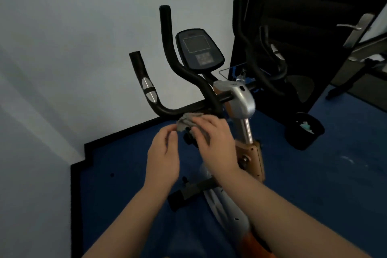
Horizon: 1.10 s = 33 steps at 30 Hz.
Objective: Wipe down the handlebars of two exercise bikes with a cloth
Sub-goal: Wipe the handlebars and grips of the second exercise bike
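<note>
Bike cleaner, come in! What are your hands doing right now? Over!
Both hands on grey cloth: right hand gripping, left hand pinching its edge. Cloth just under black handlebar. Nothing blocking.

Both hands are working a grey cloth (pixel 189 121) beneath an exercise bike's black handlebar (pixel 184 73).

The right hand (pixel 215 138) is gripping the cloth; the left hand (pixel 163 157) is pinching its edge.

1. The exercise bike (pixel 234 123) stands mid-scene, its handlebars (pixel 167 81) on the left and the console (pixel 199 48) behind them.
2. Both hands meet at the cloth (pixel 188 120) just under the near bar (left hand (pixel 163 157), right hand (pixel 215 140)).
3. A bin (pixel 303 130) sits on the floor (pixel 314 184) to the right.
4. A door handle (pixel 356 27) is far right.
</note>
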{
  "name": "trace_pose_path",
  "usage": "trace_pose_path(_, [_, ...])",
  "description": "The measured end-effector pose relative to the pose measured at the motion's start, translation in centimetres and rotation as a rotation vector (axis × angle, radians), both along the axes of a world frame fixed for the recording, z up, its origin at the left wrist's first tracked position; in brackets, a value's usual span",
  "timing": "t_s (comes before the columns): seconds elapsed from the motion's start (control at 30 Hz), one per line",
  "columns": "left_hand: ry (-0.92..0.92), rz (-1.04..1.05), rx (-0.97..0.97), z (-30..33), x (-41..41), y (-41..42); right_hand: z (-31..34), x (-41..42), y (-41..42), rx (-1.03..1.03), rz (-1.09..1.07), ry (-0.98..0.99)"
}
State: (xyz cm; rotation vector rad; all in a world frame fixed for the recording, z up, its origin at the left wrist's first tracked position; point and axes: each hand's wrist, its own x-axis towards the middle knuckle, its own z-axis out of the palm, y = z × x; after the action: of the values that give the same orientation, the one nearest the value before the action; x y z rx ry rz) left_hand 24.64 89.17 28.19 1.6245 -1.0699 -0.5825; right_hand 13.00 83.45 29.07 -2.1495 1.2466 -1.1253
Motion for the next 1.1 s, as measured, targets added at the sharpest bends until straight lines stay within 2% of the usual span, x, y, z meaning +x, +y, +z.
trace_pose_path(0.1, [0.018, -0.087, -0.007, -0.2, 0.9, -1.6, -1.2, -2.1, 0.7, -0.022, 0.047, 0.061])
trace_pose_path(0.2, [0.010, -0.188, -0.011, -0.4, 1.3, -2.8, 0.5, -3.9, -0.4, -0.040, 0.080, 0.191])
trace_pose_path(0.3, [0.062, -0.256, -0.044, -0.1, 1.6, -4.0, 2.1, -2.0, -1.9, -0.151, -0.093, 0.159])
trace_pose_path(0.43, [0.141, -0.375, -0.040, 0.0, 2.0, -5.2, -0.3, 1.7, 0.4, -0.123, -0.249, 0.238])
trace_pose_path(0.53, [0.105, -0.500, 0.021, -0.6, 2.0, -5.9, -1.9, 0.4, 2.5, -0.074, -0.300, 0.189])
trace_pose_path(0.6, [0.152, -0.595, 0.040, -0.9, 1.8, -5.9, -1.4, -1.3, 2.7, -0.072, -0.306, 0.154])
trace_pose_path(0.67, [0.196, -0.641, 0.037, -1.0, 1.8, -5.9, -0.4, -2.1, 1.9, -0.127, -0.420, 0.086])
trace_pose_path(0.73, [0.209, -0.646, 0.028, -1.3, 1.9, -5.9, 0.1, -1.6, 0.3, -0.134, -0.539, -0.011])
trace_pose_path(0.87, [0.191, -0.598, 0.041, -1.6, 1.6, -5.9, -1.4, 1.7, 0.4, 0.036, -0.653, -0.274])
trace_pose_path(0.93, [0.192, -0.576, 0.042, -1.7, 1.4, -5.9, -3.1, 2.5, 2.9, 0.035, -0.715, -0.325])
trace_pose_path(1.0, [0.194, -0.556, 0.046, -1.7, 1.3, -5.8, -3.6, 2.2, 5.0, 0.115, -0.688, -0.380])
trace_pose_path(1.1, [0.179, -0.556, 0.046, -1.7, 1.4, -5.8, -2.3, 0.6, 3.7, 0.108, -0.655, -0.390])
